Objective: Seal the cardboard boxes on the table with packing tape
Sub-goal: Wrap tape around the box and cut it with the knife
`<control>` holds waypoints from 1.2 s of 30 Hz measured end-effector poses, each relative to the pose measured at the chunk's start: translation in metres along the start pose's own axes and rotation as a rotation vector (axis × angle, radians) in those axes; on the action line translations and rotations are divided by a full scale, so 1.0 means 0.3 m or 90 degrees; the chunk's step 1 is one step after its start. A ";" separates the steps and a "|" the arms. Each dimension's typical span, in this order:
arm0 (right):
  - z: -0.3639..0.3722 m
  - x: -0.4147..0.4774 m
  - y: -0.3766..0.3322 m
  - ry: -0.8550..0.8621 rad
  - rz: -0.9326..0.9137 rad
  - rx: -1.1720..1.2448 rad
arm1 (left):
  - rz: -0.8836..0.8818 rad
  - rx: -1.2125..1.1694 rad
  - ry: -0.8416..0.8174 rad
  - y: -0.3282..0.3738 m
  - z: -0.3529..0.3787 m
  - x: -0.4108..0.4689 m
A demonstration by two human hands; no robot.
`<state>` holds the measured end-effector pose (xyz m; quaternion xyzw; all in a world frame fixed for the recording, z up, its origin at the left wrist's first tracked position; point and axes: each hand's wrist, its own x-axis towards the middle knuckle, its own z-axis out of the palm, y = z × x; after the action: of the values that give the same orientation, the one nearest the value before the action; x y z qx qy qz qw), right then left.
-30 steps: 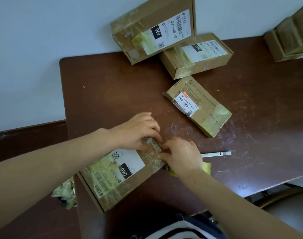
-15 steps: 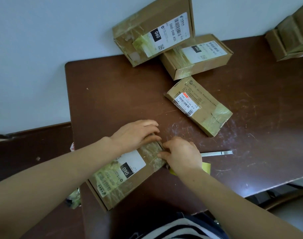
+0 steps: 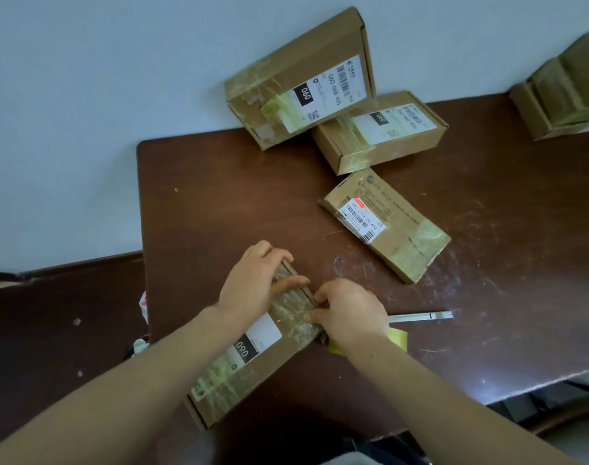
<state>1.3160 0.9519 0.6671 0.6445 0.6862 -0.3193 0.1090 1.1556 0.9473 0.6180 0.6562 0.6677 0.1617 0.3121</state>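
1. On the scratched dark brown wooden table [image 3: 219, 203], at its near edge, lies a flat brown cardboard box [image 3: 252, 367], glossy with crinkled clear tape.
2. The left hand [image 3: 252, 283] grips the box's far end.
3. The right hand [image 3: 350, 313] pinches the taped side edge.

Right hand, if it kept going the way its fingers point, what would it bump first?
The right hand points left at the taped end of the near box, which it is touching; just beyond lies the left hand, probably its thumb.
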 end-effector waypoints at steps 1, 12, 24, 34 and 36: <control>-0.004 0.002 -0.001 -0.005 0.003 -0.003 | 0.014 -0.024 0.011 -0.004 -0.008 0.004; 0.003 0.020 0.003 -0.017 0.019 -0.011 | 0.215 0.222 0.162 0.056 0.065 -0.026; -0.043 -0.085 0.134 -0.049 -0.095 -0.145 | 0.303 0.217 0.107 0.056 0.086 -0.058; 0.004 -0.080 0.121 -0.005 -0.084 -0.138 | 0.304 0.310 0.030 0.164 0.083 -0.082; 0.009 -0.078 0.120 0.004 -0.087 -0.133 | 0.296 0.285 0.065 0.171 0.119 -0.105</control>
<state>1.3530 0.9300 0.6675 0.5821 0.7584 -0.2512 0.1513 1.2161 0.9139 0.6296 0.8346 0.5336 0.1108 0.0808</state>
